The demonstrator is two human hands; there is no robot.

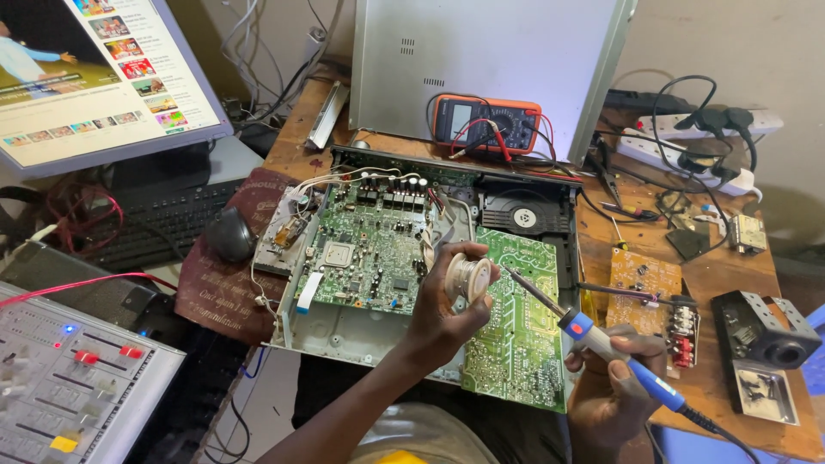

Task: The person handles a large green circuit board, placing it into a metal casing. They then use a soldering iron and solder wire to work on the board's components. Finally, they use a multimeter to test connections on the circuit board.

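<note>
Clamped in my right hand (pixel 614 378) at five o'clock, the blue-handled soldering iron (pixel 601 342) points its tip toward the green circuit board (pixel 516 318) at centre, while my left hand (pixel 443 314) pinches the solder spool (pixel 468 277) above the opened player chassis (pixel 344 331).

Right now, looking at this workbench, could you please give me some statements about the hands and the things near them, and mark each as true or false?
1. The left hand holds a spool of solder wire. True.
2. The right hand holds a screwdriver. False: it holds a blue-handled soldering iron.
3. The orange multimeter lies inside the opened player chassis. False: it leans against the grey cover panel behind it.
4. The iron's tip is over the green circuit board. True.
5. A computer mouse lies left of the chassis. True.
</note>
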